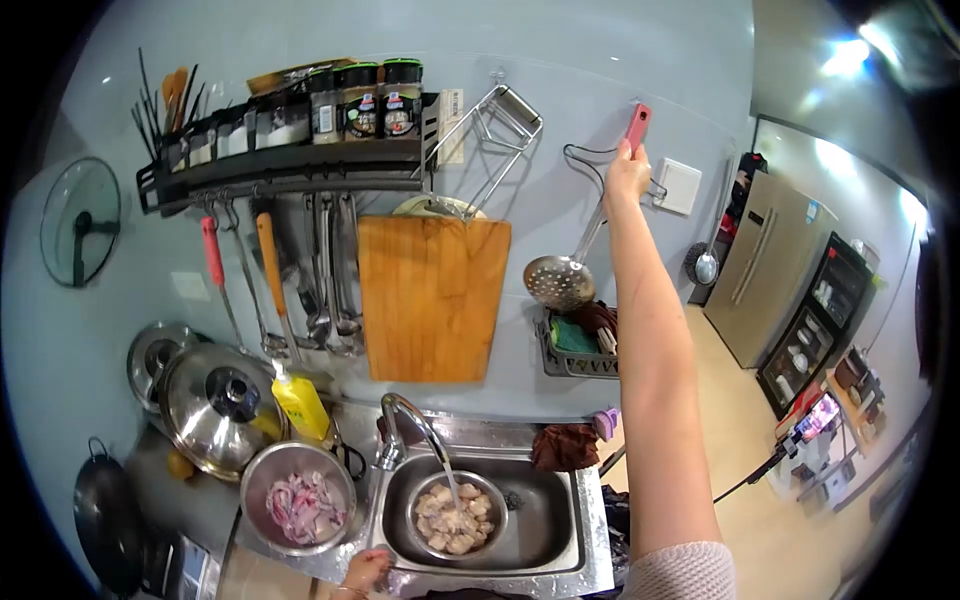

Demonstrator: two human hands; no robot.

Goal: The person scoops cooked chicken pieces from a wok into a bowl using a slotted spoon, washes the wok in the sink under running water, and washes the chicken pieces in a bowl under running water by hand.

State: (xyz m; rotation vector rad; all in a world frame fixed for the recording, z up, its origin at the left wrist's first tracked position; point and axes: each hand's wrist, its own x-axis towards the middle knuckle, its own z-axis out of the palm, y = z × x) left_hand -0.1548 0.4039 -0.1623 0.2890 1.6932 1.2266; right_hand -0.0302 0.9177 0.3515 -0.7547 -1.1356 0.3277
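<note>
Gripping the pink handle (637, 126) of a wall-hung skimmer (560, 282), right hand (626, 172) closed just beneath the handle's tip.

My right hand (626, 172) is bare, and so is the forearm; a pale pinkish knit sleeve is pushed up near the elbow. My left hand (366, 570) is bare, a thin bracelet at its wrist.

My left hand (365, 572) is half cut off by the bottom edge, and the jar (401, 98) labels on the rack (290, 165) are way too tiny to read.
</note>
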